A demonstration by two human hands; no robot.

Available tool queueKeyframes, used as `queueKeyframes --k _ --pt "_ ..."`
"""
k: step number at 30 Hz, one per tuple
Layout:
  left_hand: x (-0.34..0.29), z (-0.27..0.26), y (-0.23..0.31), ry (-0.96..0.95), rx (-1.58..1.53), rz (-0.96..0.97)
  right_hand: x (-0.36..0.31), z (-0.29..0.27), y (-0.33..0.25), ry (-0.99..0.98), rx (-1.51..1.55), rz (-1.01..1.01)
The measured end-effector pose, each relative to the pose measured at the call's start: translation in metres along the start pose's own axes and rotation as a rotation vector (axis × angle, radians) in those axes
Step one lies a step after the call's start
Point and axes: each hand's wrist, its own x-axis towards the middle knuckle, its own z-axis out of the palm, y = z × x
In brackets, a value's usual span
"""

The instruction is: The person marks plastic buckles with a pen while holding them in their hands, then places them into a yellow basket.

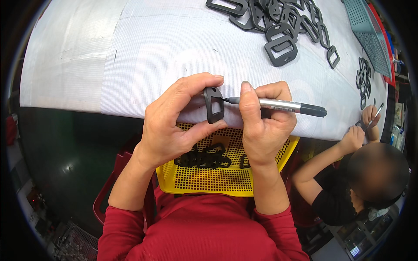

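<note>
Black buckles (278, 30) beyond left hand (174, 126), marker (278, 105).

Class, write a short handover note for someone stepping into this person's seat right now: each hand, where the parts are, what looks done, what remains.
Left hand: pinches one black plastic buckle upright at the table edge.
Right hand: holds a marker pen, tip against the buckle.
Done: a few buckles lie in the yellow basket on the lap.
Left: a pile of buckles waits at the far side of the white table.
</note>
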Motion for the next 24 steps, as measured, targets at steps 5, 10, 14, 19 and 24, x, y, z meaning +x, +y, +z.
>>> queueKeyframes --k 5,10,14,19,24 --pt "-0.001 0.0 -0.001 -0.002 0.013 0.011 -0.001 0.0 0.0 0.001 -0.003 0.002" --pt "-0.001 0.0 0.0 0.001 -0.002 0.003 0.0 0.001 -0.001 -0.006 -0.036 -0.03" --pt "-0.001 -0.001 0.001 -0.027 -0.012 -0.006 -0.003 -0.003 -0.002 0.035 0.062 0.043" --pt "0.0 0.001 0.001 -0.007 -0.08 0.014 -0.005 -0.007 -0.008 0.075 0.346 0.084" --pt "0.001 -0.003 0.02 -0.079 -0.671 -0.289 -0.004 -0.02 -0.009 -0.07 0.281 -0.087"
